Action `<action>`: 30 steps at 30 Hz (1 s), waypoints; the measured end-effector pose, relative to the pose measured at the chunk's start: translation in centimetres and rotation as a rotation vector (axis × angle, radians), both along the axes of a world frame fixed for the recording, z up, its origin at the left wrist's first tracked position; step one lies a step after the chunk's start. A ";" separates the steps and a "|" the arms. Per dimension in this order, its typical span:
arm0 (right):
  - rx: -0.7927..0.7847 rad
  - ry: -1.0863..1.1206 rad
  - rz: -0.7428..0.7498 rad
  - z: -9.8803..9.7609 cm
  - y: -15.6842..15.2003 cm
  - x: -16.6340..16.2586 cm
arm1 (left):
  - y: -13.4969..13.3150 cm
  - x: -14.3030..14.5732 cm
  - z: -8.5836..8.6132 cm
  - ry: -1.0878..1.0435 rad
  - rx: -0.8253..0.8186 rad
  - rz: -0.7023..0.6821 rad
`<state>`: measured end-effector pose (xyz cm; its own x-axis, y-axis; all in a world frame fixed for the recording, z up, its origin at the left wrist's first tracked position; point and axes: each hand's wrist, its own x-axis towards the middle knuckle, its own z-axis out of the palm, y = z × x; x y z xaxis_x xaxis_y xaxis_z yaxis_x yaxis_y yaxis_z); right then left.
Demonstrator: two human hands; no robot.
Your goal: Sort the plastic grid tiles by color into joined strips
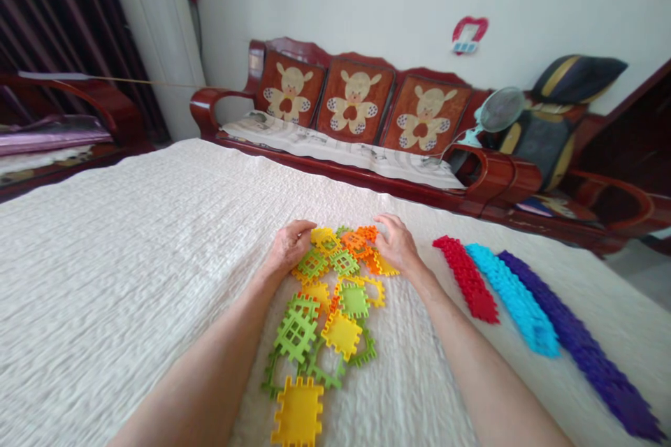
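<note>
A loose heap of square plastic interlocking tiles with notched edges lies between my forearms. It holds yellow tiles (342, 335), green tiles (296, 334) and orange tiles (358, 244), some solid, some window-like or hollow frames. At the heap's far left edge, my left hand (291, 246) rests against a yellow tile, its fingers loosely bent and partly hidden. My right hand (397, 244) touches the orange tiles on the far right side, thumb and fingers apart. Neither hand visibly grips a tile.
To the right lie rows of overlapping tiles: a red row (466, 279), a light blue row (516, 300) and a purple row (581, 349). All rest on a white quilted cover (131, 244). Behind stand a wooden sofa (335, 164) and a small fan (500, 112).
</note>
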<state>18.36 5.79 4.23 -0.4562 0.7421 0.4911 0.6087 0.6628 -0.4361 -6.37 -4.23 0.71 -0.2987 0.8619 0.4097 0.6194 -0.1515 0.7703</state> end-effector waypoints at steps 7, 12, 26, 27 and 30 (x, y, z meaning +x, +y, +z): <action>-0.119 -0.282 0.559 2.3 -4.9 -2.0 | -0.1 0.4 0.3 0.003 0.000 0.000; -0.101 -0.353 0.553 1.8 -5.1 -2.1 | -0.3 0.6 0.6 0.029 -0.038 -0.046; -0.156 -0.089 -0.099 3.3 -0.7 1.6 | -0.3 0.5 0.7 0.042 -0.076 -0.021; -0.145 -0.145 -0.186 3.3 -0.1 2.4 | -0.3 0.6 0.7 0.041 -0.076 -0.018; -0.178 -0.351 -0.378 3.3 1.5 4.7 | -0.3 0.6 0.7 0.040 -0.075 -0.019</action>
<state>23.01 7.27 7.49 -0.2551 0.9440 0.2091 0.9195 0.3037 -0.2495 -5.79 -4.56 1.43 -0.2673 0.8960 0.3546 0.6472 -0.1057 0.7550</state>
